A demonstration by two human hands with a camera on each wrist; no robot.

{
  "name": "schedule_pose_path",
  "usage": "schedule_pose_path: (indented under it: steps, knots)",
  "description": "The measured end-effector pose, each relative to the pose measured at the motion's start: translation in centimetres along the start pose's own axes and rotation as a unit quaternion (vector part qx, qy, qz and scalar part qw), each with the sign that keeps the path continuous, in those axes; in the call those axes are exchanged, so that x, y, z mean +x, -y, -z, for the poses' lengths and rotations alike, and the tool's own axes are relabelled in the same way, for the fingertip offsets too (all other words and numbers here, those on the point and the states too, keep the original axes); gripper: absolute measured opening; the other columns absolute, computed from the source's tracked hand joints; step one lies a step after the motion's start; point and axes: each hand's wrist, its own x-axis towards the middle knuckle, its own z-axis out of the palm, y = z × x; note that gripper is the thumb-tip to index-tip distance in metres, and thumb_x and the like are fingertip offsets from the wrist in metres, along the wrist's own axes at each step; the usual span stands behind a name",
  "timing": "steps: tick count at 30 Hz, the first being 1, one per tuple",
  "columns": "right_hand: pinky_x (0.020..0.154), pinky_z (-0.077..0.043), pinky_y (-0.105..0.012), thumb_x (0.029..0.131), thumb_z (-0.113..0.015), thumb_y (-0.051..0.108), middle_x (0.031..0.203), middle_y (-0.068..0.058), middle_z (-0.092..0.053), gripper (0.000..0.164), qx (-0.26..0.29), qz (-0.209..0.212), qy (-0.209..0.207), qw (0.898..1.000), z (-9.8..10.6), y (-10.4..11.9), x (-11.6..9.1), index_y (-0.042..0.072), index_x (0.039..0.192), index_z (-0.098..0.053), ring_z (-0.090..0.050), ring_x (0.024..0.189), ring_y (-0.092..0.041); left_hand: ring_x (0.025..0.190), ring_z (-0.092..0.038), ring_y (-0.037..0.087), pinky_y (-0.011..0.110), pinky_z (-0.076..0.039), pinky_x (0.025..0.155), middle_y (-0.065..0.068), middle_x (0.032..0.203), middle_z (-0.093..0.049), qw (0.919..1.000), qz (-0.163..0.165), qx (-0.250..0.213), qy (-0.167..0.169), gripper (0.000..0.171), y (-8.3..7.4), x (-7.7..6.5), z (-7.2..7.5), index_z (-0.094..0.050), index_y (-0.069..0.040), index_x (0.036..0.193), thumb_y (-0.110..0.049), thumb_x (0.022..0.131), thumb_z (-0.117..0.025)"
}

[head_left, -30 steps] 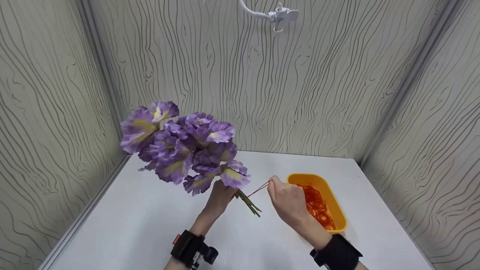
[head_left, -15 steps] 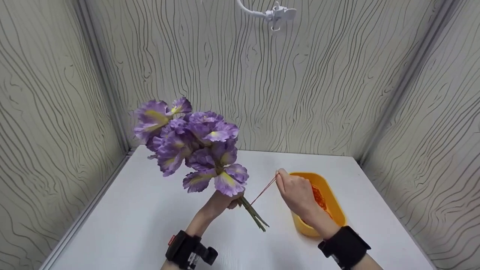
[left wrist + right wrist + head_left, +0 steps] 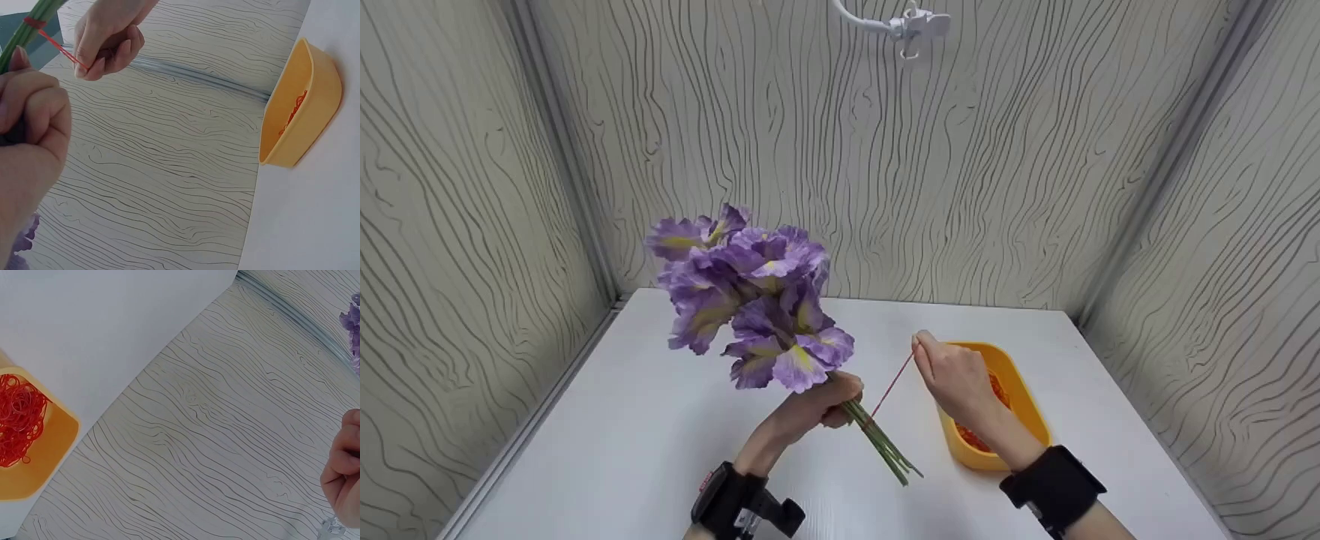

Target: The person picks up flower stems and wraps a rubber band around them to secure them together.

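White table (image 3: 637, 427) — above it, flower stems (image 3: 883, 444) inside left hand (image 3: 817, 405).

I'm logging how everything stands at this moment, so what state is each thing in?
Left hand: gripping the stems.
Right hand: pinching the stretched band.
Purple irises: in bloom, held above the table, tilted.
Stems: bunched, ends slightly spread.
Red rubber band: looped round the stems, pulled taut.
Yellow tub: upright, uncovered.
Loose red rubber bands: heaped in the tub.
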Motion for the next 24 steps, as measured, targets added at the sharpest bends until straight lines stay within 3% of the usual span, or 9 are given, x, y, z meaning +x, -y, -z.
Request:
schedule_pose_path:
  steps: [6,13,19,22,23,24]
  knots:
    - [0.037,-0.026,-0.02,0.087,-0.054,0.007,0.055,0.009,-0.024,0.006,0.004,0.0,0.0,1.0,-0.3,0.2,-0.1,0.006,0.081,-0.051,-0.025,0.042,-0.008,0.043,-0.02,0.011,0.026,-0.016,0.042,0.003,0.053,-0.024,0.9993,-0.014,-0.034,-0.007,0.032,-0.5,0.4,-0.7,-0.033,0.0,0.064,-0.006,0.096,-0.032]
    - [0.039,-0.033,-0.02,0.088,-0.053,0.006,0.054,0.011,-0.029,0.012,0.048,-0.03,0.007,0.998,-1.7,1.1,-1.0,0.01,0.077,-0.049,-0.03,0.042,-0.008,0.043,-0.022,0.009,0.024,-0.017,0.04,0.0,0.053,-0.025,0.9972,-0.036,-0.026,-0.06,0.031,-1.3,1.7,-2.0,-0.036,0.001,0.065,-0.01,0.094,-0.036]
    - [0.039,-0.033,-0.022,0.09,-0.052,0.006,0.055,0.01,-0.031,0.015,0.129,-0.046,0.014,0.99,-2.6,2.8,-1.4,0.011,0.077,-0.047,-0.028,0.044,-0.003,0.043,-0.022,0.009,0.025,-0.017,0.04,-0.002,0.053,-0.026,0.9929,-0.051,0.014,-0.106,0.035,-1.2,2.9,-2.8,-0.036,0.0,0.064,-0.018,0.094,-0.038]
    - [0.04,-0.031,-0.018,0.093,-0.049,0.008,0.055,0.007,-0.033,0.008,0.203,-0.045,0.053,0.977,-2.5,4.1,-1.7,0.008,0.086,-0.053,-0.025,0.044,-0.002,0.044,-0.023,0.009,0.025,-0.018,0.04,-0.001,0.054,-0.026,0.9894,-0.053,0.023,-0.133,0.036,-0.8,3.1,-3.1,-0.036,0.0,0.065,-0.019,0.094,-0.039]
    - [0.045,-0.034,-0.018,0.096,-0.04,0.003,0.054,0.005,-0.033,0.016,0.138,-0.028,0.098,0.985,-2.4,4.6,-1.8,0.002,0.083,-0.05,-0.027,0.045,-0.005,0.044,-0.023,0.009,0.024,-0.019,0.04,-0.002,0.054,-0.027,0.988,-0.052,0.028,-0.143,0.036,-0.7,3.2,-3.2,-0.036,0.0,0.064,-0.02,0.095,-0.039]
    - [0.053,-0.039,-0.019,0.096,-0.034,-0.004,0.057,0.0,-0.037,0.017,0.049,-0.003,0.154,0.987,-2.3,5.0,-1.9,-0.003,0.087,-0.049,-0.033,0.05,-0.006,0.044,-0.024,0.009,0.024,-0.02,0.04,-0.002,0.054,-0.028,0.9857,-0.047,0.036,-0.158,0.037,-0.5,3.2,-3.3,-0.037,0.0,0.064,-0.02,0.095,-0.039]
